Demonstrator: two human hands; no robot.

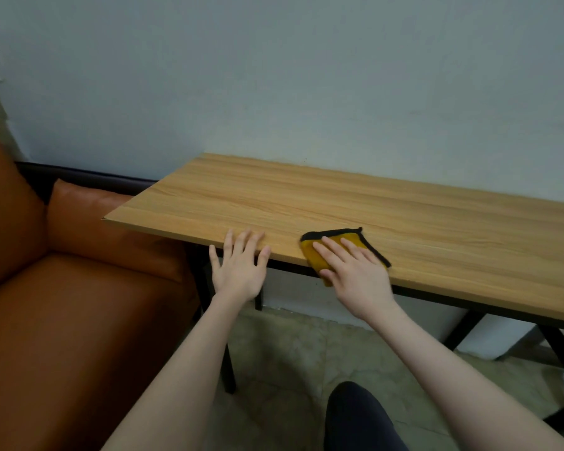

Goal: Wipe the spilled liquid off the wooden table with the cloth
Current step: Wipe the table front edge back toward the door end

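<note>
At the near edge of the wooden surface (388,203), a yellow cloth (331,247) with black trim is pressed flat under the right hand (355,271). The fingers (334,253) are laid straight across the cloth, so the grip is flat and pressing rather than closed round it; the thumb appears to lie at the cloth's near corner, which overhangs the edge. The left hand (240,265) is spread wide and holds nothing, its fingertips resting on the surface edge just beside the cloth, to its left.

No spilled liquid can be made out on the wood; glare and grain prevent a firm reading. The cloth's long axis runs roughly from the near edge toward the wall. The greater part of the surface lies beyond and to the right of the cloth, so the next stroke is judged to be best made by the right hand, away from the edge. An orange sofa (62,288) stands to the left.
</note>
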